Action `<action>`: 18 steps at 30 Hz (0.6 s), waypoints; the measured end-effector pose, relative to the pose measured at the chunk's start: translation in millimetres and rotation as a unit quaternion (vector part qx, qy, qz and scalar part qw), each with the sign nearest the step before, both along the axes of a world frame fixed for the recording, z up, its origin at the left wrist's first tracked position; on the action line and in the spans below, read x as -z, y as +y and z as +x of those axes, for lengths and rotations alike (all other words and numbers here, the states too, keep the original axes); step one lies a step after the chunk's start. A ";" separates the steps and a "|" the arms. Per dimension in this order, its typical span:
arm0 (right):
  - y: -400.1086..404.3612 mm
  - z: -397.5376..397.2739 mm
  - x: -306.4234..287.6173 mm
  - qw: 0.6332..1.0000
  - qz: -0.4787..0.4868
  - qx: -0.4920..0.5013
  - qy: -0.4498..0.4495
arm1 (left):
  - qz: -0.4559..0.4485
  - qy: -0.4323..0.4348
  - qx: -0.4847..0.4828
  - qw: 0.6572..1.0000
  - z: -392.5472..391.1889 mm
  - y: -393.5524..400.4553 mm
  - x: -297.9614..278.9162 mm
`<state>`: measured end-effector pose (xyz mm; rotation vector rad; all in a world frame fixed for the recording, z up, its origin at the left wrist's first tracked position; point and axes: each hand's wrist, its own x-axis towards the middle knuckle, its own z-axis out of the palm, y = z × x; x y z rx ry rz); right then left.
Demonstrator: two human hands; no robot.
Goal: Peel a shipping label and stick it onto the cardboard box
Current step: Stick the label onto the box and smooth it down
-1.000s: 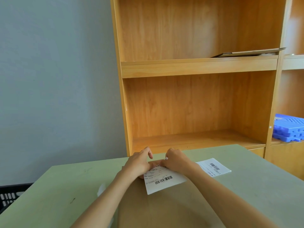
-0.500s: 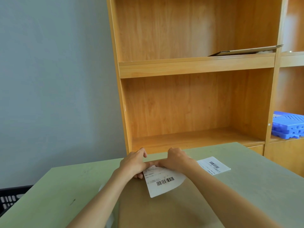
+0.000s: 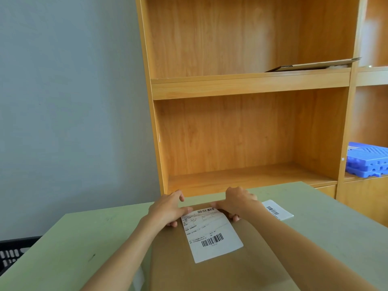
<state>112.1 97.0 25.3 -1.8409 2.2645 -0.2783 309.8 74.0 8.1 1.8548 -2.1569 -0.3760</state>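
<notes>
A brown cardboard box (image 3: 220,271) lies flat on the green table (image 3: 336,227) right in front of me. A white shipping label (image 3: 211,234) with barcodes lies flat on the box top, near its far edge. My left hand (image 3: 168,208) rests at the label's far left corner, thumb touching its edge. My right hand (image 3: 238,201) presses at the label's far right corner. Both hands have their fingers spread, pressing flat rather than pinching.
A second white label sheet (image 3: 277,212) lies on the table to the right of my right hand. A wooden shelf unit (image 3: 249,85) stands behind the table, with flat cardboard (image 3: 312,65) on it and blue plastic trays (image 3: 367,159) at right. A black crate (image 3: 12,253) sits low left.
My hands have spread apart along the label's far edge. The label, earlier bunched and lifted between them, now lies flat on the box with its whole face showing.
</notes>
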 end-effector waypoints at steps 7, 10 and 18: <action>11.1 1.3 -18.7 0.981 0.105 -0.078 -0.145 | -0.025 -0.054 0.001 0.998 -3.2 -1.4 1.7; 10.9 2.2 -27.0 0.977 0.113 -0.122 -0.132 | -0.039 -0.081 0.007 0.996 -6.0 3.6 -0.8; 7.9 9.8 -27.3 0.983 0.118 -0.115 -0.080 | -0.021 -0.101 -0.005 0.995 -11.4 6.0 -5.9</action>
